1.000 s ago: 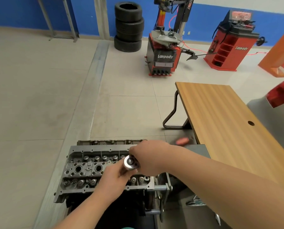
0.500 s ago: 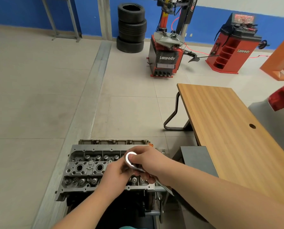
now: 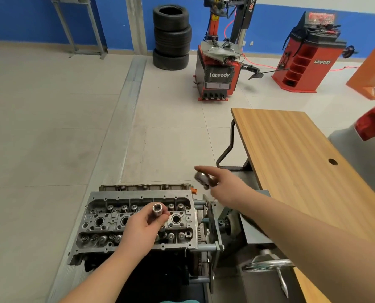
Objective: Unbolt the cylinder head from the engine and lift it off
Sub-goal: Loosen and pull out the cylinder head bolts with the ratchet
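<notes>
head view, looking down over a workshop floor: cylinder head (image 3: 138, 217) bolted atop engine (image 3: 160, 278) on a stand, low in frame. left hand (image 3: 143, 228) above the head, grip pinching a socket (image 3: 157, 209), square opening facing up. right hand (image 3: 221, 182) off past the head's right end, apart from it, grip curled round a blurred ratchet (image 3: 202, 178). wooden bench (image 3: 302, 154) at right; stacked tyres (image 3: 171, 38) and red tyre changer (image 3: 218, 68) by the blue wall.

We're in an auto workshop. We see 3 stacked tyres (image 3: 171, 38), a Lanpody tyre changer (image 3: 219, 71), a wheel balancer (image 3: 306, 62).
</notes>
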### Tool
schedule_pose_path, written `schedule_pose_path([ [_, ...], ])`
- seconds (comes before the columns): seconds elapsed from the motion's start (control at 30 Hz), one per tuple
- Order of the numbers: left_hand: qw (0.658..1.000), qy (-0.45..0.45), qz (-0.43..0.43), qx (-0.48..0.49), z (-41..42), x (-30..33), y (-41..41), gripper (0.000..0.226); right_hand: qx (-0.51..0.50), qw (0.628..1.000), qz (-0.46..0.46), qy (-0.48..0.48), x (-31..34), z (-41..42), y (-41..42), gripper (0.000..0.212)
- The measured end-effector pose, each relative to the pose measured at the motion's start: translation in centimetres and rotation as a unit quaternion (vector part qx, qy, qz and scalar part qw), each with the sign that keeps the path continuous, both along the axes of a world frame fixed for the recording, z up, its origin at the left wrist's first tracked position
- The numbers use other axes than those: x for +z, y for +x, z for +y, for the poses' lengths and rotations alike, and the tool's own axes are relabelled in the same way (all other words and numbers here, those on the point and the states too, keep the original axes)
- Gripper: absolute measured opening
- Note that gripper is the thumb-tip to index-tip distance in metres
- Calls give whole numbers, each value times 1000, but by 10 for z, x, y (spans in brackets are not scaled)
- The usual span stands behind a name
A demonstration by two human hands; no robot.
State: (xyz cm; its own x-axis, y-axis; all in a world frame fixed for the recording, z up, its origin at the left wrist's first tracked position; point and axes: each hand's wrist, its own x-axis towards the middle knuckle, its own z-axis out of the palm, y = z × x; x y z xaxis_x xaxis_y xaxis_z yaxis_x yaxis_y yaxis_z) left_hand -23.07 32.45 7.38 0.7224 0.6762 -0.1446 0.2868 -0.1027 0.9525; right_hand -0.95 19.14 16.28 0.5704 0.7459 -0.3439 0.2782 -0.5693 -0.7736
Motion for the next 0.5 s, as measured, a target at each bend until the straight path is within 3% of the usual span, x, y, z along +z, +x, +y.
schedule_pose_path([
  [0.1, 1000, 8, 5, 16, -3, 1, 1, 22, 42, 982, -149, -111, -44, -27, 36, 96],
  [0.2, 999, 6, 17, 26, -7, 3, 1, 26, 90, 944, -238, -209, -91, -52, 64, 103],
  [0.5, 997, 31, 33, 67, -17, 4, 7, 15, 24, 921, -240, -305, -186, -127, 115, 99],
])
